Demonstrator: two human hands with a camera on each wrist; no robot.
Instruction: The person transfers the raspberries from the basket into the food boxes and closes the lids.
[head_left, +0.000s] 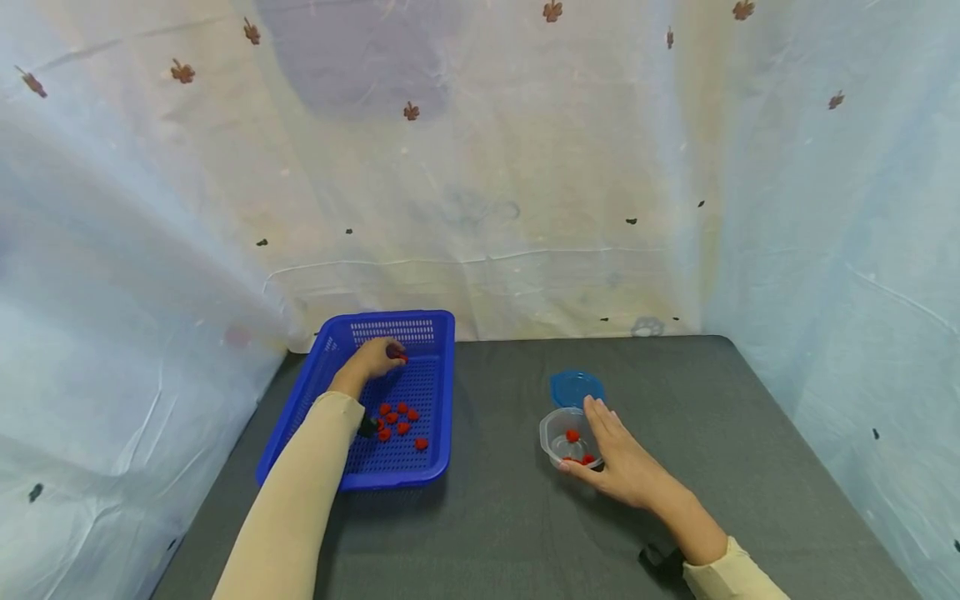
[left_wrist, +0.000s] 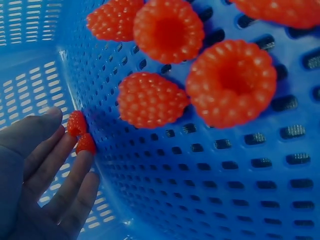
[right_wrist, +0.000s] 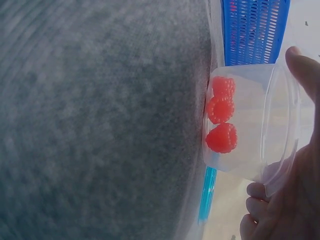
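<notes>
Inside the blue basket (head_left: 442,400), my left hand (head_left: 372,358) reaches to the far end. Its fingertips are right at two red raspberries (left_wrist: 76,123) beside the basket wall, with the thumb close above them. Several more raspberries (left_wrist: 231,82) lie on the perforated basket floor, nearer to me. My right hand (head_left: 622,458) holds a clear plastic tub (right_wrist: 245,105) by its rim, thumb on one side and fingers on the other. Three raspberries (right_wrist: 222,138) show at the tub's bottom.
A blue lid (head_left: 576,387) lies on the dark grey table (head_left: 495,517) just behind the tub. Patterned sheets (head_left: 487,192) hang along the back and both sides of the table. The basket's raised walls surround my left hand.
</notes>
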